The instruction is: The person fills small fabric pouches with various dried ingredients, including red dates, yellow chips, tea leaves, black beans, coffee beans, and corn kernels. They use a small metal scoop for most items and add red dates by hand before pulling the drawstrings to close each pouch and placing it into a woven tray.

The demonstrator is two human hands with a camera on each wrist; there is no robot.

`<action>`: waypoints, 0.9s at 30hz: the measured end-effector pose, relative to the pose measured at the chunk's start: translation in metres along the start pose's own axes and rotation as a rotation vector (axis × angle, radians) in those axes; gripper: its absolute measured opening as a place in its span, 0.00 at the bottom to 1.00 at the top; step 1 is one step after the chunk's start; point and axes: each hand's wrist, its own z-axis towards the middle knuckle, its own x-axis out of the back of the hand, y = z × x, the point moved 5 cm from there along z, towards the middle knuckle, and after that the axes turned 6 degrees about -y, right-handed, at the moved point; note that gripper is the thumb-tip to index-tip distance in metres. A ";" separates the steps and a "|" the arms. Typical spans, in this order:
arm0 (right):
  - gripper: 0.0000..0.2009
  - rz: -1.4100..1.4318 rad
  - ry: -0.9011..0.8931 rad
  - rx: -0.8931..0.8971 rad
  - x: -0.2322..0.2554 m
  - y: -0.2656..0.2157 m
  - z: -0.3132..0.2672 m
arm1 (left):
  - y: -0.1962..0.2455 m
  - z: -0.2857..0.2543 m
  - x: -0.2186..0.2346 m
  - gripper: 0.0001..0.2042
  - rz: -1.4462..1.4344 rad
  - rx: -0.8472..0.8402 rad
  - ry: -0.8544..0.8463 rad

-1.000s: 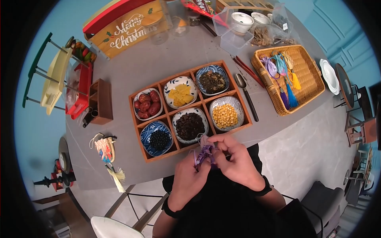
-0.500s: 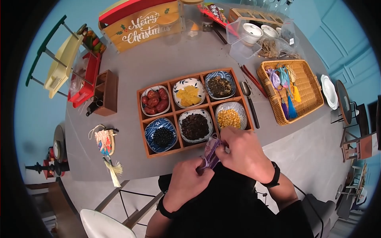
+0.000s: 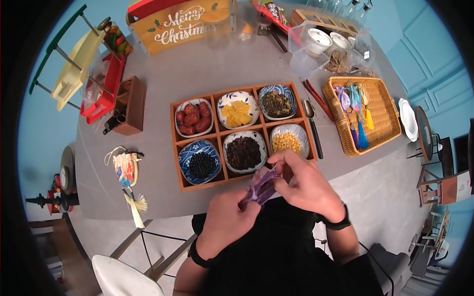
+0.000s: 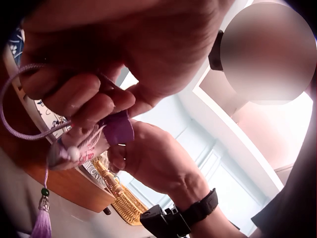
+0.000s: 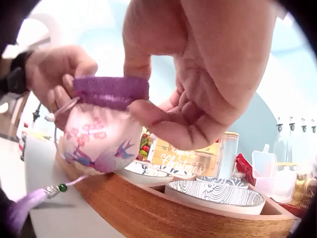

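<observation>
Both hands hold a small pale-pink drawstring pouch [image 5: 101, 134] just past the front edge of the compartment box. In the right wrist view it bears embroidered blossoms and birds, with a purple band [image 5: 111, 91] around its mouth. My left hand [image 3: 228, 214] grips one side of that mouth. The right hand [image 3: 308, 185] pinches the opposite side between thumb and finger, and the band stands spread between them. A lilac cord [image 4: 25, 135] loops out by the left fingers, and a lilac tassel [image 5: 29, 206] with a green bead hangs below. The pouch's inside is hidden.
The wooden box [image 3: 205, 186] holds bowls of red dates, yellow pieces, dried leaves, black beans, dark dried bits and corn kernels [image 3: 285, 141]. A spoon [image 3: 313, 129] lies beside it. Right is a wicker tray [image 3: 387, 121] with tasselled pouches; left, another pouch [image 3: 126, 170].
The pouch's bunched purple mouth has been drawn out into a spread band. My right hand moved up toward the corn bowl, and its fingers have since loosened from a tighter curl.
</observation>
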 end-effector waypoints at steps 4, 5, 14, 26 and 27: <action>0.16 -0.102 0.003 0.039 0.017 -0.010 -0.016 | -0.004 0.004 0.001 0.10 -0.132 0.033 -0.035; 0.16 -0.104 0.003 0.042 0.017 -0.010 -0.019 | -0.003 0.005 0.002 0.10 -0.132 0.032 -0.032; 0.09 -0.481 -0.085 0.561 -0.002 -0.019 -0.021 | -0.005 0.012 0.006 0.10 -0.281 0.053 -0.129; 0.10 -0.615 -0.228 0.583 0.016 -0.035 -0.009 | 0.045 0.048 0.034 0.07 0.171 -0.370 0.018; 0.10 -0.612 -0.221 0.576 0.016 -0.037 -0.011 | 0.046 0.050 0.034 0.08 0.157 -0.333 0.027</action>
